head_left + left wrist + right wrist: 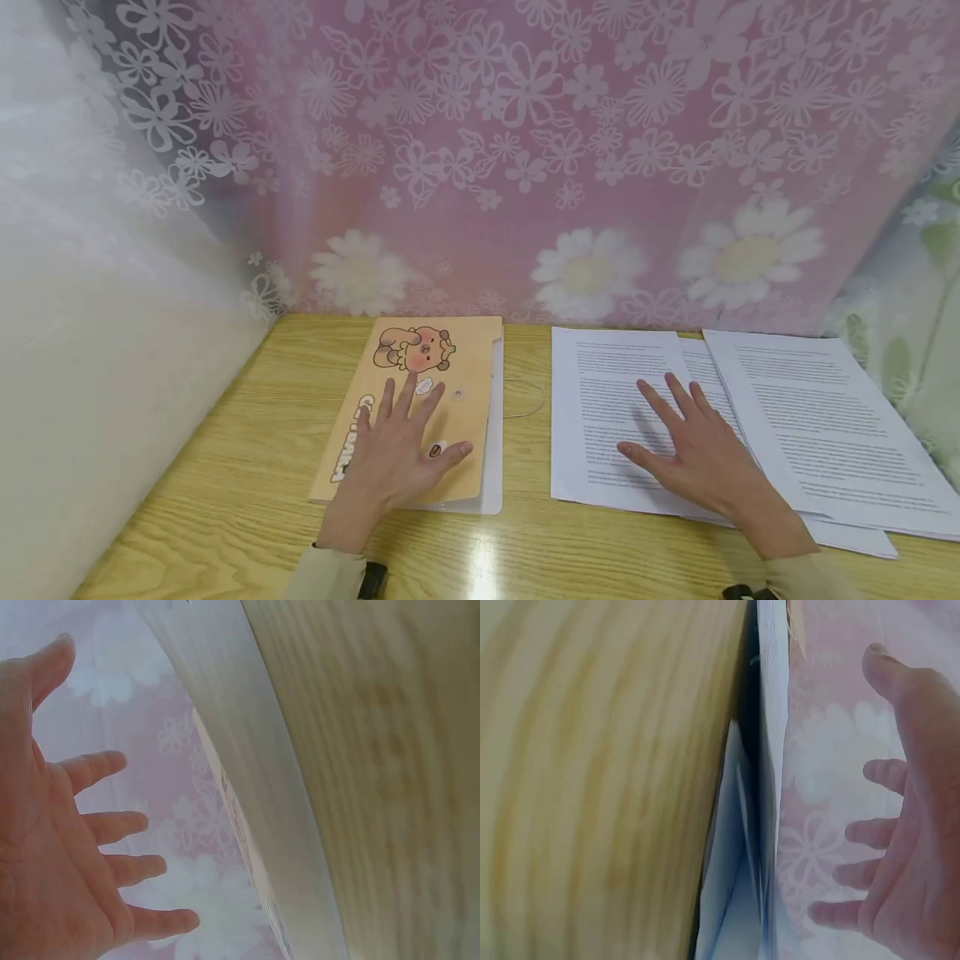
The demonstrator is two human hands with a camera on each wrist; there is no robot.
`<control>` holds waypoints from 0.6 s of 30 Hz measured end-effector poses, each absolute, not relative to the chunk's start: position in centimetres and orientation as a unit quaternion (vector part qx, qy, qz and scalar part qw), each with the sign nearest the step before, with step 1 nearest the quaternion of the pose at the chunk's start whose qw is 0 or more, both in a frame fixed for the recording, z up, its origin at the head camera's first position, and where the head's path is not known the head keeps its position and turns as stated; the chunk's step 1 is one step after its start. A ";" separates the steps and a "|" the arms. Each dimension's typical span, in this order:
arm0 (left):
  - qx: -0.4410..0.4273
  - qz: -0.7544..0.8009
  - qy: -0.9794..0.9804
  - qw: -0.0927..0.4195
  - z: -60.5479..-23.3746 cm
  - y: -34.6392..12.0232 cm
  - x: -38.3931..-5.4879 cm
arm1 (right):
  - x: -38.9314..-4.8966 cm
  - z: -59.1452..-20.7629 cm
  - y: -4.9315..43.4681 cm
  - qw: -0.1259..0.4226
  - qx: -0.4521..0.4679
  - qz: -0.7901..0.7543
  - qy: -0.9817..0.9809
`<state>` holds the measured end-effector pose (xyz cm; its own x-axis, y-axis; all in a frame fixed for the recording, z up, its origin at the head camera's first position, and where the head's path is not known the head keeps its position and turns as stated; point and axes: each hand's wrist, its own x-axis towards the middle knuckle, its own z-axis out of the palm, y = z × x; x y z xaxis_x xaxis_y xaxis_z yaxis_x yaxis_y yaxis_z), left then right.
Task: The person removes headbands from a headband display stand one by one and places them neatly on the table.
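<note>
Adjoining floral curtains (480, 225), a wood-grain table (255, 433) bears a folder (467, 392) and papers (600, 408).

Tabletop (247, 483): yellowish wood grain, with a bright patch of glare (482, 567) at the near edge of the head view. Behind it hangs a pink sheet (517, 200) printed with white outline flowers, three large pale-centred daisies (588, 273) in a row low down. Left side: whitish panel (112, 317); right side: pale panel (930, 283) with green leaf print.
</note>
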<state>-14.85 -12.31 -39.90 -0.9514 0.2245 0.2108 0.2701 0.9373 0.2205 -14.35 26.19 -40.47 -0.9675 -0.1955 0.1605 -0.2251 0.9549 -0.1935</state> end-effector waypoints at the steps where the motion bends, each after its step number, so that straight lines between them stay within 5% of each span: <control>1: -0.127 -0.127 -0.980 0.089 -39.9 -12.1 -14.9 | -14.5 -40.5 25.9 0.071 0.114 0.109 -0.985; 18: -0.117 -0.159 -0.980 -0.019 -39.3 -9.1 -15.5 | -16.2 -40.6 21.9 0.064 0.181 0.149 -0.970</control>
<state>-15.46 -9.09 -39.34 -0.9717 0.2363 -0.0001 0.2242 0.9219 0.3161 -16.20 21.90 -40.64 -0.9263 -0.3323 0.1776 -0.3703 0.8901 -0.2658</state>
